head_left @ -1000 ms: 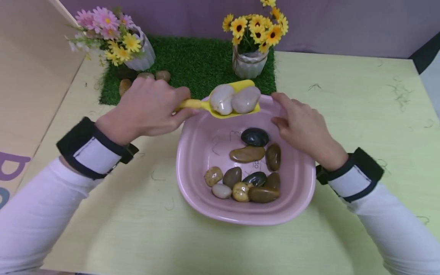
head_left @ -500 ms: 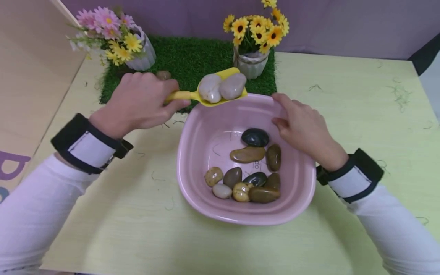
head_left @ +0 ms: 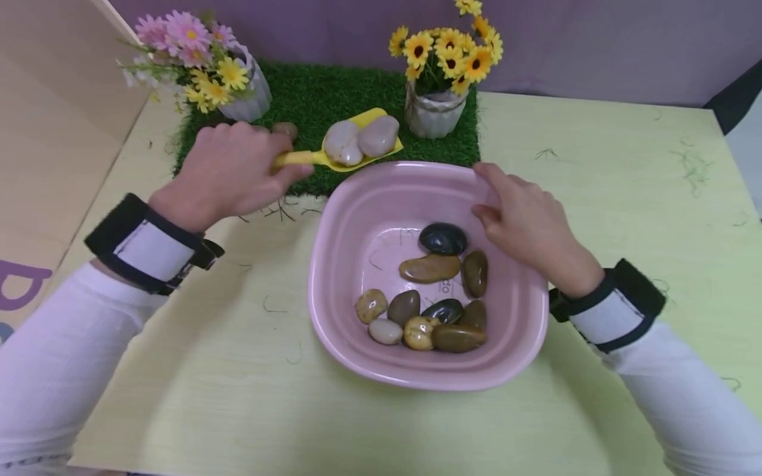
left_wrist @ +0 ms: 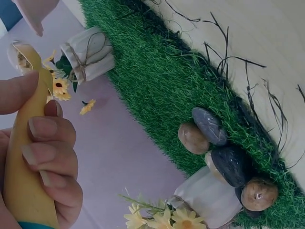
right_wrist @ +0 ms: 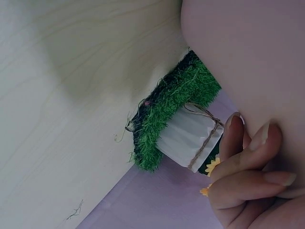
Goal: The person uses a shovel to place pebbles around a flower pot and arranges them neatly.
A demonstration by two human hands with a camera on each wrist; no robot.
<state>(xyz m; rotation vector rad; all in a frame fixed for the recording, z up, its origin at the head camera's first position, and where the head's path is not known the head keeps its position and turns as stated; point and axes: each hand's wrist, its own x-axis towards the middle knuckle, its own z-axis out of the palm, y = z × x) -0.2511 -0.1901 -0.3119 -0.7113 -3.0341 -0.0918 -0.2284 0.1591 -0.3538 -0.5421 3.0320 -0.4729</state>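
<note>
My left hand (head_left: 229,173) grips the handle of a yellow scoop (head_left: 348,147), which carries two pale stones (head_left: 360,139) above the green grass mat (head_left: 333,99). The left wrist view shows my fingers (left_wrist: 45,152) curled round the yellow handle (left_wrist: 24,171). My right hand (head_left: 524,218) holds the far right rim of the pink basin (head_left: 357,370), fingers (right_wrist: 248,167) pressed against its outer wall (right_wrist: 248,52). Several brown, black and pale stones (head_left: 431,297) lie in the basin.
A pot of yellow sunflowers (head_left: 437,109) and a pot of pink and yellow flowers (head_left: 244,99) stand on the mat. A few stones (left_wrist: 224,157) lie on the grass by the left pot. A wooden panel (head_left: 53,132) stands at the left.
My left hand has carried the scoop with its two stones away from the basin, back and left, out over the grass mat. The right hand has stayed on the rim.
</note>
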